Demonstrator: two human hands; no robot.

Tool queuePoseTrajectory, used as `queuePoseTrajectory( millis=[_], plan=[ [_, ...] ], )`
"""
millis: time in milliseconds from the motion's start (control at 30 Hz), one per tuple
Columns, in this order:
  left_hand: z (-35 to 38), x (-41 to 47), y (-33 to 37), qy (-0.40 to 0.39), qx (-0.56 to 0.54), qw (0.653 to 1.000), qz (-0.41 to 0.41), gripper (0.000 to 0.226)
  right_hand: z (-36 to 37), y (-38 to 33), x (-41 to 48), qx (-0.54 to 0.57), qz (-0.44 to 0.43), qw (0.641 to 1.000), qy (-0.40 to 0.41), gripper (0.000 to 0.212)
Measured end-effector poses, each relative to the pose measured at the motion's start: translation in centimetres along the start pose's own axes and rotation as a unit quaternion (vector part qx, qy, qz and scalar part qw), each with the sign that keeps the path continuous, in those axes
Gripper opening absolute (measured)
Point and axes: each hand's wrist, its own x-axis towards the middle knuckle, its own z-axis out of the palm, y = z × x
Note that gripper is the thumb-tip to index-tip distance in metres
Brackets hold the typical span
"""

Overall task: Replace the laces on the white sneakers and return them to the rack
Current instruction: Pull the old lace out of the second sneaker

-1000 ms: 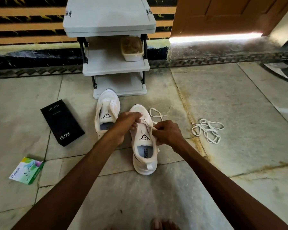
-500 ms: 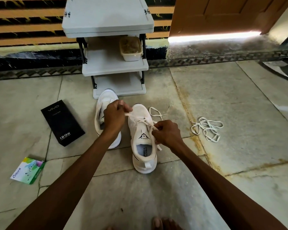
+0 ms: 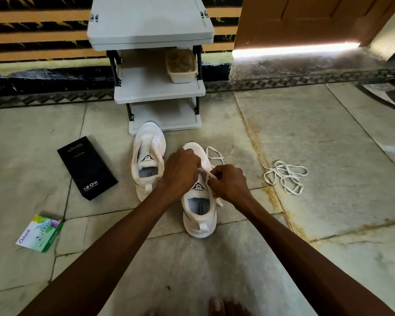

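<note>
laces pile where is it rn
In the head view, the laces pile lies on the floor, right of the right hand and the sneaker being laced.

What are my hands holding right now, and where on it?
The left hand and right hand each pinch the white lace where it crosses the nearer sneaker, above its tongue.

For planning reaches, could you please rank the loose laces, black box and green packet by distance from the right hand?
1. Loose laces, on the floor right of the right hand.
2. Black box, on the left.
3. Green packet, far left.
</note>
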Motion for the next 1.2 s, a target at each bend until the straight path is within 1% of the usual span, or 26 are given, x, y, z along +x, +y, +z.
queuePoseTrajectory(
  millis=[133, 167, 200, 267, 300, 333, 367, 400, 433, 467, 533, 567, 600, 633, 667, 700, 767, 867, 900, 933, 967, 1033, 1067, 1100, 1167, 1200],
  plan=[
    [-0.5, 0.1, -0.2, 0.014, 0.008, 1.0, 0.003, 0.022, 0.1, 0.2, 0.0, 0.005, 0.012, 1.0, 0.003, 0.012],
    [-1.2, 0.2, -0.3, 0.049, -0.005, 0.999, -0.013, 0.02, 0.1, 0.3, -0.1, 0.006, 0.016, 1.0, 0.005, 0.012],
    [-2.2, 0.4, -0.5, 0.106, -0.041, 0.993, -0.038, 0.017, 0.1, 0.4, -0.1, 0.007, 0.018, 1.0, 0.005, 0.013],
    [-4.5, 0.7, -0.9, 0.221, -0.165, 0.956, -0.099, 0.012, 0.3, 0.5, -0.3, 0.012, 0.021, 1.0, 0.008, 0.013],
    [-5.6, 0.8, -1.1, 0.258, -0.263, 0.92, -0.135, 0.009, 0.5, 0.5, -0.3, 0.014, 0.023, 1.0, 0.011, 0.012],
    [-6.7, 1.0, -1.1, 0.265, -0.398, 0.861, -0.174, 0.006, 0.6, 0.6, -0.3, 0.017, 0.026, 0.999, 0.014, 0.012],
    [-7.5, 1.2, -0.8, 0.246, -0.542, 0.777, -0.207, 0.006, 0.7, 0.6, -0.3, 0.022, 0.03, 0.999, 0.015, 0.013],
    [-7.9, 1.2, -0.5, 0.215, -0.635, 0.705, -0.233, 0.008, 0.8, 0.6, -0.2, 0.027, 0.033, 0.999, 0.014, 0.013],
    [-8.1, 1.3, -0.3, 0.181, -0.664, 0.684, -0.242, 0.009, 0.8, 0.5, -0.1, 0.031, 0.035, 0.999, 0.012, 0.013],
    [-7.9, 1.2, -0.2, 0.144, -0.624, 0.73, -0.239, 0.009, 0.7, 0.5, -0.1, 0.032, 0.038, 0.999, 0.011, 0.014],
    [-6.9, 1.0, -0.4, 0.049, -0.426, 0.884, -0.187, 0.012, 0.6, 0.5, -0.1, 0.035, 0.04, 0.999, 0.009, 0.012],
    [-6.0, 0.9, -0.6, -0.005, -0.325, 0.934, -0.146, 0.015, 0.6, 0.5, -0.1, 0.036, 0.039, 0.999, 0.009, 0.01],
    [-5.0, 0.7, -0.8, -0.065, -0.244, 0.961, -0.112, 0.015, 0.6, 0.6, -0.1, 0.035, 0.037, 0.999, 0.009, 0.009],
    [-4.0, 0.3, -0.8, -0.12, -0.176, 0.973, -0.086, 0.015, 0.6, 0.6, -0.1, 0.035, 0.036, 0.999, 0.01, 0.008],
    [-3.2, -0.1, -0.7, -0.156, -0.118, 0.978, -0.068, 0.021, 0.6, 0.6, -0.2, 0.035, 0.034, 0.999, 0.009, 0.007],
    [-2.5, -0.4, -0.5, -0.167, -0.081, 0.98, -0.064, 0.03, 0.6, 0.7, -0.2, 0.036, 0.033, 0.999, 0.008, 0.006],
    [-1.5, -0.7, -0.1, -0.126, -0.092, 0.985, -0.07, 0.033, 0.6, 0.6, -0.2, 0.038, 0.028, 0.999, 0.009, 0.007],
    [-1.0, -0.2, -0.3, -0.065, -0.136, 0.985, -0.089, 0.017, 0.6, 0.6, -0.2, 0.043, 0.026, 0.999, 0.006, 0.01],
    [-1.3, 0.0, -0.4, -0.042, -0.182, 0.976, -0.111, 0.01, 0.6, 0.7, -0.1, 0.045, 0.026, 0.999, 0.005, 0.012],
    [-1.7, 0.1, -0.7, -0.013, -0.269, 0.953, -0.137, 0.003, 0.7, 0.9, -0.1, 0.048, 0.026, 0.998, 0.006, 0.013],
    [-2.4, 0.2, -0.8, 0.008, -0.371, 0.915, -0.159, 0.009, 0.6, 0.9, -0.1, 0.05, 0.028, 0.998, 0.007, 0.014],
    [-3.7, -0.1, -1.2, 0.041, -0.549, 0.818, -0.168, 0.025, 0.7, 1.1, 0.1, 0.053, 0.028, 0.998, 0.007, 0.014],
    [-4.2, -0.2, -1.4, 0.049, -0.626, 0.761, -0.16, 0.026, 0.7, 1.0, 0.1, 0.054, 0.027, 0.998, 0.006, 0.014],
    [-4.5, -0.4, -1.2, 0.048, -0.705, 0.691, -0.155, 0.024, 0.7, 1.0, 0.1, 0.054, 0.029, 0.998, 0.006, 0.014],
    [-5.3, -0.8, -0.9, 0.042, -0.833, 0.525, -0.17, 0.02, 0.8, 1.0, 0.2, 0.05, 0.033, 0.998, 0.005, 0.015],
    [-5.8, -0.8, -0.9, 0.047, -0.858, 0.478, -0.179, 0.021, 0.8, 1.0, 0.3, 0.046, 0.034, 0.998, 0.003, 0.016]
  ],
)
